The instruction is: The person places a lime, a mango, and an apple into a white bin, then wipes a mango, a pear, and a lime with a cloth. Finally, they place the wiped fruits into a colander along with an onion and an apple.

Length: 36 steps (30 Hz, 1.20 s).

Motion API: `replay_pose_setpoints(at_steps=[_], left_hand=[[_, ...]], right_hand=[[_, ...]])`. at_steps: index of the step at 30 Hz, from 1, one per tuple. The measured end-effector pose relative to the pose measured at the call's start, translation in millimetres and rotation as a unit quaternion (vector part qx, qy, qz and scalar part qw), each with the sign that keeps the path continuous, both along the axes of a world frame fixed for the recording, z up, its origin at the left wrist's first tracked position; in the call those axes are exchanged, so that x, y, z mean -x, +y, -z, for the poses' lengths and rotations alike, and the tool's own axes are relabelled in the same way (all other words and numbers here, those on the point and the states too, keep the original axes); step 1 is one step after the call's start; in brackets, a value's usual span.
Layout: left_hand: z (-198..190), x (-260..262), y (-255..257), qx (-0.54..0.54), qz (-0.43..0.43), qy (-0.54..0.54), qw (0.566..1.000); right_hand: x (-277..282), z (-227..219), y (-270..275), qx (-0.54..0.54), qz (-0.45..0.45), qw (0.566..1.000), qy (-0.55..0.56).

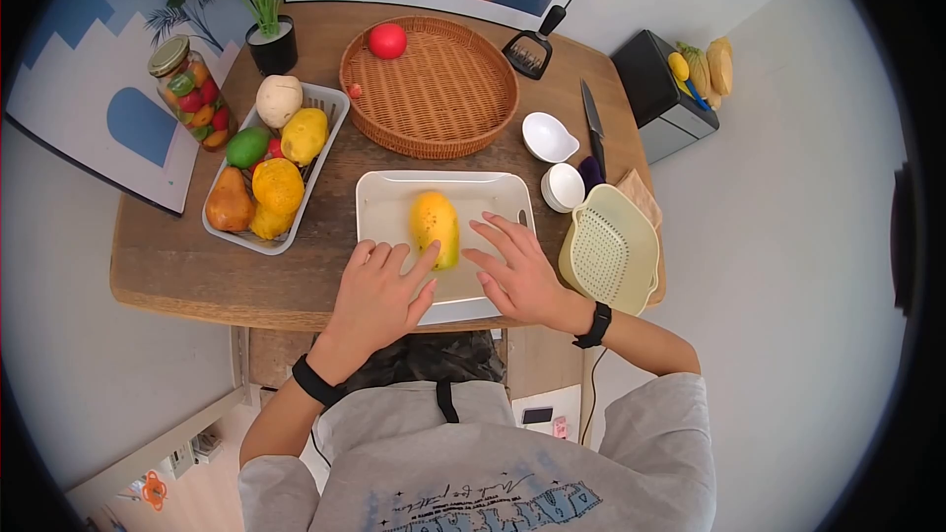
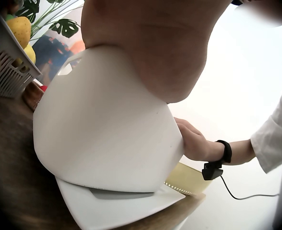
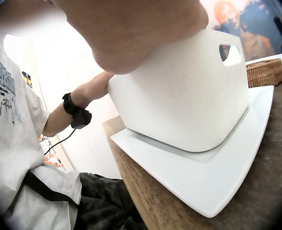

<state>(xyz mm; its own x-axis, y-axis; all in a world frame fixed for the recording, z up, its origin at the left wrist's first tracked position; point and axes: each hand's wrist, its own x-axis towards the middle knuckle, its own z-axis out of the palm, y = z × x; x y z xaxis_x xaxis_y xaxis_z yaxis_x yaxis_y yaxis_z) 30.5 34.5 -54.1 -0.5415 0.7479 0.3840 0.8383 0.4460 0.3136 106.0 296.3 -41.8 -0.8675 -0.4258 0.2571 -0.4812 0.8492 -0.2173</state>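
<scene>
A yellow, brown-speckled mango point(image 1: 434, 222) with a greenish lower end lies in a white bin point(image 1: 379, 189). The bin stands on a white plate point(image 3: 198, 179) at the table's front edge. My left hand point(image 1: 379, 291) is over the bin's left front, its index fingertip at the lower part of the mango. On the other side, my right hand point(image 1: 519, 274) hovers over the bin with fingers spread, close to the mango but not gripping it. In both wrist views the bin's wall hides the mango and the fingertips.
Left of the bin, a grey basket point(image 1: 335, 118) holds several fruits beside a jar point(image 1: 192, 94). Behind is a round wicker tray point(image 1: 434, 79) with a red fruit. Two small white bowls point(image 1: 563, 187), a knife point(image 1: 591, 113) and a pale yellow colander point(image 1: 609, 246) stand to the right.
</scene>
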Motion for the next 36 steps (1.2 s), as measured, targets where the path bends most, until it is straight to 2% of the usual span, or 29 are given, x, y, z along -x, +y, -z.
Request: replay_pose_setpoints(at_steps=[26,28,31,36], left_hand=[[5,2,1,-0.024,0.000,0.007,1.000],[6,2,2,-0.038,-0.002,0.013,0.999],[7,3,-1,0.006,0.005,-0.003,1.000],[9,3,1,-0.040,-0.001,0.030,0.999]], right_hand=[[0,-2,-2,-0.052,0.022,0.997,-0.055],[0,-2,-2,-0.051,0.019,0.997,-0.047],[0,-2,-1,-0.042,0.013,0.998,-0.034],[0,-1,-2,-0.016,0.014,0.999,-0.025]])
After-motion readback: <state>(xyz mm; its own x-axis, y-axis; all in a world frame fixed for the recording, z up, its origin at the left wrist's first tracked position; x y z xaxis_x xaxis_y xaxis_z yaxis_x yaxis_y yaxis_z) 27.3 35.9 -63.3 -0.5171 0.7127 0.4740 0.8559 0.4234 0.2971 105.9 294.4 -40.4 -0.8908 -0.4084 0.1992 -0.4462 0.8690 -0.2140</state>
